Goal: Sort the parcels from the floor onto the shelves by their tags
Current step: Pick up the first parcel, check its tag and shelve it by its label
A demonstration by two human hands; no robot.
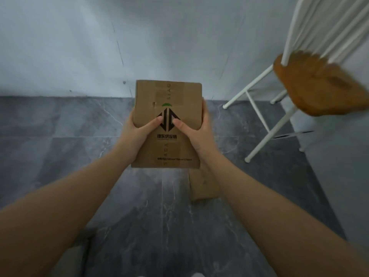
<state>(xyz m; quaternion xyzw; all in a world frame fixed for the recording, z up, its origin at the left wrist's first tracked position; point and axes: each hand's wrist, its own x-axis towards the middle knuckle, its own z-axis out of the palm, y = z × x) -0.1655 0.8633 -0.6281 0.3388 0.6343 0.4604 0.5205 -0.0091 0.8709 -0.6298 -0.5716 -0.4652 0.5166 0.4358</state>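
Note:
A brown cardboard parcel [169, 96] with a black diamond logo and printed text is held up in front of me, above the floor. My left hand [137, 132] grips its left edge, thumb on the top face by the logo. My right hand [196, 132] grips the right edge the same way. No tag shows on the face turned towards me. A second, smaller cardboard parcel [203, 184] lies on the grey floor just below and right of the held one, partly hidden by my right forearm.
A white-framed chair [259, 118] with an orange-brown wooden seat [317, 86] stands at the right, close to the wall. A pale grey wall [79, 47] rises straight ahead. The floor [60, 126] is dark grey marbled tile. No shelves are in view.

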